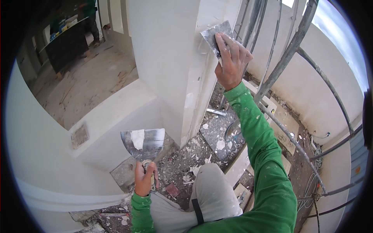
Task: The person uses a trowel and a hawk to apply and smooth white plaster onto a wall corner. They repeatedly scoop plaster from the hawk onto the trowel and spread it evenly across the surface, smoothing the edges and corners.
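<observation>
My left hand (145, 178) is wrapped round the handle of a wide putty knife (154, 141), held low in front of me with its blade up. A patch of white putty (137, 138) sits on that blade. High on the right, my right hand (232, 59) grips a flat, grey rectangular scraper blade (218, 34) smeared with white. Its face lies against the edge of the white wall corner (196, 46), where rough, patchy filler shows. My fingers and palm hide part of the blade.
Scaffold pipes (285, 62) stand close to my right arm. Rubble and white flakes (194, 155) litter the floor below. On the left, a wall opening with a sill (112, 97) shows a room where a person (91, 19) stands near a dark panel (68, 46). Coiled cable (311, 186) lies at right.
</observation>
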